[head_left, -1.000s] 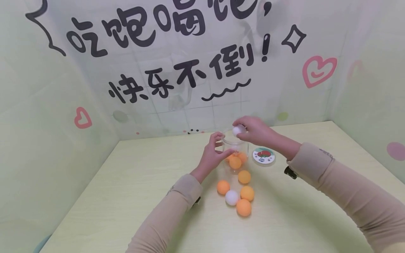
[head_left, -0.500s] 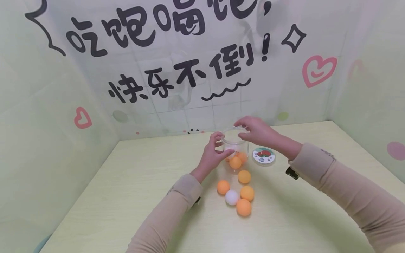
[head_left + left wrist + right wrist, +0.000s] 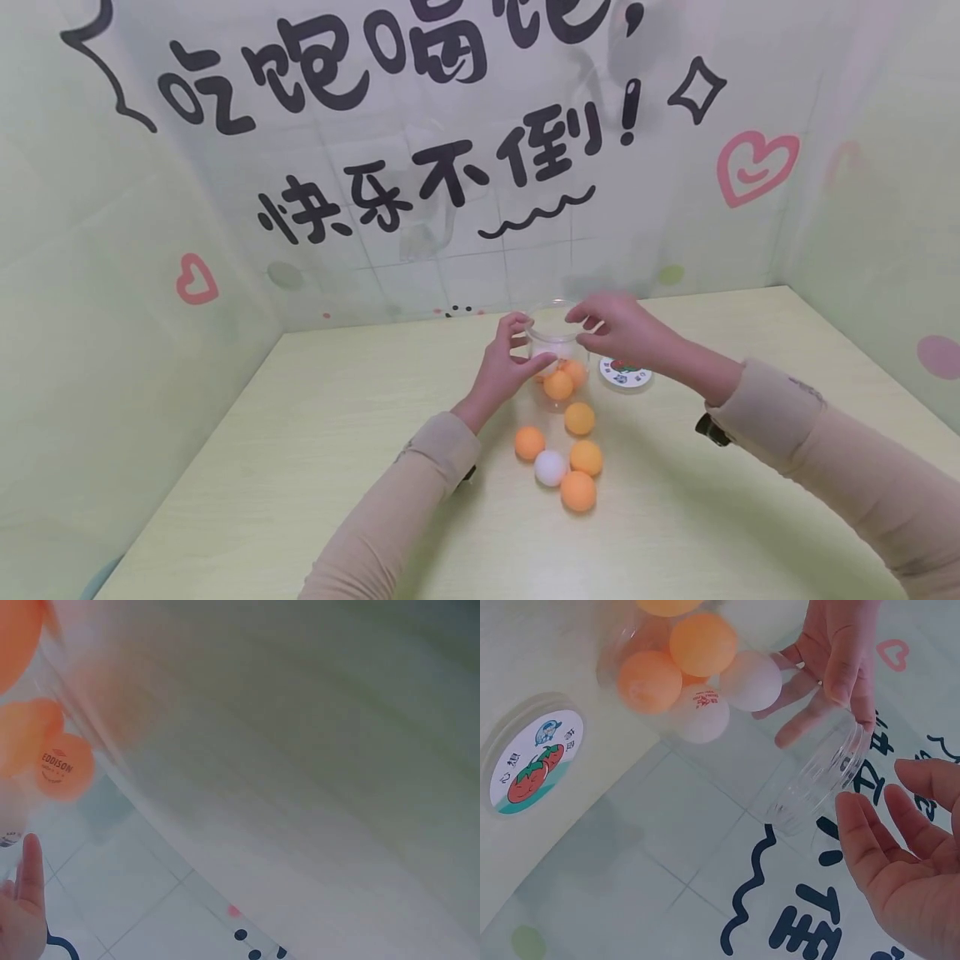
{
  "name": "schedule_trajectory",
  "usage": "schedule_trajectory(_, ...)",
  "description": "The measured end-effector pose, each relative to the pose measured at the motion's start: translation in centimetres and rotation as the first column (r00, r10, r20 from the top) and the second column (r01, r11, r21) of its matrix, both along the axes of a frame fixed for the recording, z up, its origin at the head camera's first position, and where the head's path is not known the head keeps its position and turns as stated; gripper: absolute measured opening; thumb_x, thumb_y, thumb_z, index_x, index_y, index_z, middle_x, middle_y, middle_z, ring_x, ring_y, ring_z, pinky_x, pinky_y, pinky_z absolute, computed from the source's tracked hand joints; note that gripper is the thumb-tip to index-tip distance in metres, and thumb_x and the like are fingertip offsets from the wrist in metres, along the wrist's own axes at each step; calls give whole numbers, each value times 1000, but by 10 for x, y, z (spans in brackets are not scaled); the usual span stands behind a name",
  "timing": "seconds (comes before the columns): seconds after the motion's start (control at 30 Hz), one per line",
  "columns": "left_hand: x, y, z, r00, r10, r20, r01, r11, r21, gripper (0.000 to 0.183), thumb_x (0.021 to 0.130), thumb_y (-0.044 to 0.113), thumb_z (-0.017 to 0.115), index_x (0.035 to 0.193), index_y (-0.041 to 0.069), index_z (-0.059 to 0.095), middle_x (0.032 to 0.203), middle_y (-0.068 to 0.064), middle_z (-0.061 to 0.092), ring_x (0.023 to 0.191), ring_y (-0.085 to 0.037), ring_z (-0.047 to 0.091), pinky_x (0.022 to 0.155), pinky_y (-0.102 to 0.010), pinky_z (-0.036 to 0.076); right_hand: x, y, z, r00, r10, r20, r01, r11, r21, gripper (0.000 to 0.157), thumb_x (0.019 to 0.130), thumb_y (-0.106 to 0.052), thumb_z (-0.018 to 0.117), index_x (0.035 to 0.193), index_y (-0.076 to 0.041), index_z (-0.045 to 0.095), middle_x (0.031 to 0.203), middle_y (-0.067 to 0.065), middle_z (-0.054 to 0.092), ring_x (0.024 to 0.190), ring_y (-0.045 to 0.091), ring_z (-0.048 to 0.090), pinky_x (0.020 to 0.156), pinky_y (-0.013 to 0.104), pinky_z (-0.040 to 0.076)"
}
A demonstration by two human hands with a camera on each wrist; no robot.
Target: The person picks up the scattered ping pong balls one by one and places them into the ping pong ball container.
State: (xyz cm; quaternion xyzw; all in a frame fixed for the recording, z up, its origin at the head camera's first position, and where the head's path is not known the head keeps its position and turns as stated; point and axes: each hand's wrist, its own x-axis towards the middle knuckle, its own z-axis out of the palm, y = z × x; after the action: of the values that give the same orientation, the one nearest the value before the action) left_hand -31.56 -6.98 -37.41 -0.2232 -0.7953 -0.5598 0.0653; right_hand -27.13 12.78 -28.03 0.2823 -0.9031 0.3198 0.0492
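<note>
My left hand [image 3: 504, 362] grips the side of a clear plastic jar [image 3: 562, 348] just below its rim. Inside the jar lie several orange ping-pong balls [image 3: 558, 386], and the right wrist view also shows white ping-pong balls [image 3: 699, 714] in it. My right hand [image 3: 618, 327] is beside the right of the jar's mouth, its fingers loosely bent with nothing between them. In front of the jar on the table are several loose orange balls [image 3: 586, 458] and one white ball [image 3: 551, 468]. The left wrist view is mostly blurred.
A round lid with a tomato picture [image 3: 536, 761] lies on the table right of the jar, partly behind my right hand in the head view. The pale wooden table [image 3: 300, 467] meets a wall sheet [image 3: 390, 292] with black lettering just behind the jar.
A white ball pinched in my right hand over the jar's mouth was let go between the first two frames. The right hand has since moved right and slightly down; the left hand stays put.
</note>
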Motion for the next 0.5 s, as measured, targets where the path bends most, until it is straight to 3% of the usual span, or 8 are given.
schedule_trajectory(0.3, -1, 1, 0, 1000, 2, 14, -2, 1000, -3, 60, 78, 19, 73, 124, 12, 35, 128, -14, 46, 116, -29, 51, 82, -32, 53, 16, 1, -17, 999, 51, 6, -51, 999, 12, 23, 82, -1, 62, 105, 4, 61, 97, 13, 64, 84, 22, 59, 73, 34, 54)
schedule_trajectory(0.5, -1, 0, -1, 1000, 3, 28, -3, 1000, -6, 62, 79, 16, 72, 127, 12, 33, 131, -14, 44, 117, -32, 50, 83, -37, 52, 17, 0, -39, 996, 78, 32, -80, 995, 60, 21, 81, -1, 62, 101, 5, 62, 94, 14, 64, 80, 20, 58, 70, 31, 54)
